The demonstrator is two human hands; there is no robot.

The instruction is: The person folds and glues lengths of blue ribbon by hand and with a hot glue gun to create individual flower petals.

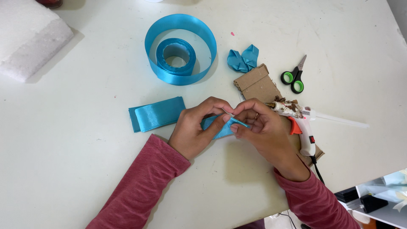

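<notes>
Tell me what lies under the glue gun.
The glue gun rests on a piece of brown cardboard lying on the white table. The right hand covers part of the cardboard, so anything beneath there is hidden.

left hand (196,127) and right hand (259,127) pinching folded blue ribbon piece (222,127) at frame centre, ribbon roll (180,48) above, cut ribbon strips (156,113) left, glue gun (299,123) and scissors (294,76) right, white worktop (85,161)

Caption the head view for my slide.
Both hands fold a blue ribbon piece beside a glue gun and ribbon roll.
</notes>
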